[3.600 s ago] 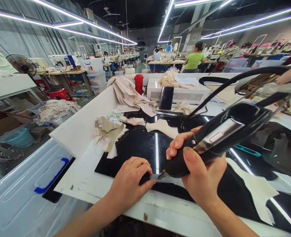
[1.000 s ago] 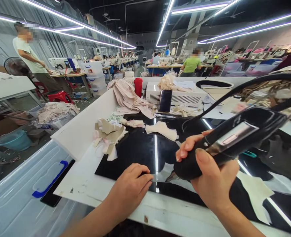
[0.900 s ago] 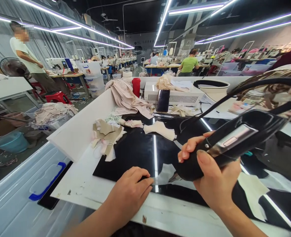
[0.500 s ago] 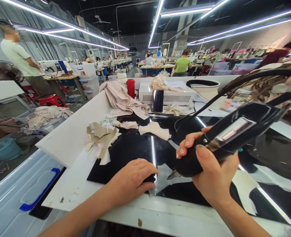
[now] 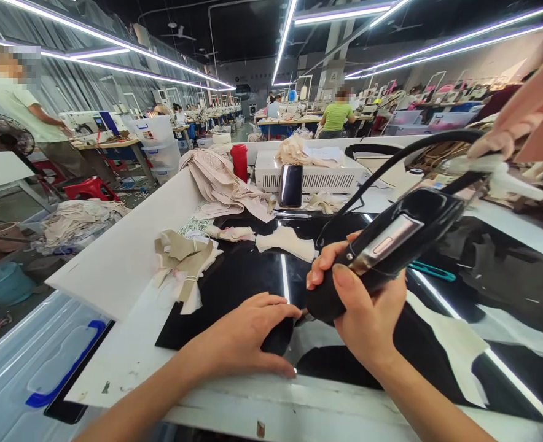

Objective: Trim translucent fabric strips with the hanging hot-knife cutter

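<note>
My right hand (image 5: 368,307) is wrapped round a corded black handheld tool (image 5: 386,239) with a silver panel and a button. The tool slants, its rounded end low and its cord end up to the right. My left hand (image 5: 248,334) lies open on the black glossy board (image 5: 234,276), thumb and forefinger spread. Between my hands lies a thin translucent sheet (image 5: 315,341); the tool's tip is mostly hidden near my left fingertips. A cream fabric piece (image 5: 451,344) lies right of my right wrist.
Fabric scraps (image 5: 183,258), a cream cut piece (image 5: 286,240), a phone (image 5: 291,186), a white vented box (image 5: 308,175) and a red cup (image 5: 239,162) stand or lie beyond. A teal cutter (image 5: 432,271) lies right. Another person's hand (image 5: 506,132) is at upper right, near the cord.
My right hand and the tool have moved left, nearer my left hand. My left thumb and forefinger have spread apart. The other person's hand has come further into view; the teal cutter is uncovered.
</note>
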The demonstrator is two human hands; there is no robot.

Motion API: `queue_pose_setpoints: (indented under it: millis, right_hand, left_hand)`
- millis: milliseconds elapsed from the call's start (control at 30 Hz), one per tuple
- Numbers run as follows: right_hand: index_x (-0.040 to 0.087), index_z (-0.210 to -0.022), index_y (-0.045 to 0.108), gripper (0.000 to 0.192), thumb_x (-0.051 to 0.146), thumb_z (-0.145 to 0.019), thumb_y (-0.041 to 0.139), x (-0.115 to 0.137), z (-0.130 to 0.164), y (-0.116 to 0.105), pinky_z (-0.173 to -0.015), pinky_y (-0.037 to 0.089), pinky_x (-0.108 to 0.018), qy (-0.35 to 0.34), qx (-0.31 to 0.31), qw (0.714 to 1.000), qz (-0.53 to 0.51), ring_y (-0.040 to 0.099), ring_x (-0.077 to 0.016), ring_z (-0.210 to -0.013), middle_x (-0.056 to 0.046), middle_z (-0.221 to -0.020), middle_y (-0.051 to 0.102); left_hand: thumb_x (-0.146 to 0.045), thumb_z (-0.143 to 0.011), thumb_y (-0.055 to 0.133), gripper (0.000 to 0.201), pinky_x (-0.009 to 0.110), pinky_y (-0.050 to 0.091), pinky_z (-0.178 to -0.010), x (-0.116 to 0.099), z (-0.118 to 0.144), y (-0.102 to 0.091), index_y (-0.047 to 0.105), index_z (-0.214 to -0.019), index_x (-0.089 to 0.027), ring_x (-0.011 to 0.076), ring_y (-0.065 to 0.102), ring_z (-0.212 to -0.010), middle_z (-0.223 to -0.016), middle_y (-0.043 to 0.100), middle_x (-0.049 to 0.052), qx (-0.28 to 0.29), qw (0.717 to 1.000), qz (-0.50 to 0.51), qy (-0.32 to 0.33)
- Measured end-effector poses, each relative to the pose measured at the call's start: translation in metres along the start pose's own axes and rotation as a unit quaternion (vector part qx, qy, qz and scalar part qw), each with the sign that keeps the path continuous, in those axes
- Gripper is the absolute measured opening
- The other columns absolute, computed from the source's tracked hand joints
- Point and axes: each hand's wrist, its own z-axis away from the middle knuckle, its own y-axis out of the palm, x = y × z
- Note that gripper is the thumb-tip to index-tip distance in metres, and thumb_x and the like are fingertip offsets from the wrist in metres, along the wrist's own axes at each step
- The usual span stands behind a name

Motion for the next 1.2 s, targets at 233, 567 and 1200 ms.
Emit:
queue_pose_setpoints:
  millis: [233,567,1200]
  right_hand:
    - [0.028,-0.113,0.054,0.040,0.034,-0.087,0.083,-0.002,0.000,-0.001,-0.054,0.055,-0.031,0.007,-0.014,1.000,0.000,0.063,-0.0145,-0.060,0.005,-0.083,0.067]
    - [0.028,-0.112,0.055,0.032,0.029,-0.091,0.079,0.004,0.004,-0.001,-0.055,0.054,-0.032,0.004,0.000,1.000,0.004,0.063,-0.0149,-0.061,0.004,-0.083,0.066]
    - [0.028,-0.115,0.058,0.037,0.036,-0.089,0.082,0.018,0.024,0.008,-0.055,0.058,-0.029,0.035,0.039,0.997,-0.052,0.064,-0.0142,-0.062,0.003,-0.083,0.066]
  left_hand:
    - [-0.038,-0.082,0.087,0.072,0.051,0.043,-0.119,0.003,0.000,0.003,0.057,-0.147,-0.025,0.0337,0.050,-0.145,-0.146,0.064,0.012,-0.011,1.000,0.017,0.013]
    - [-0.043,-0.082,0.088,0.073,0.049,0.043,-0.119,0.000,-0.001,0.002,0.058,-0.147,-0.027,0.0323,0.052,-0.143,-0.144,0.064,0.011,-0.013,1.000,0.022,0.005]
    - [-0.034,-0.080,0.089,0.066,0.046,0.043,-0.120,0.003,-0.002,0.005,0.063,-0.140,-0.025,0.0303,0.051,-0.143,-0.143,0.065,0.010,-0.011,1.000,0.010,0.018]
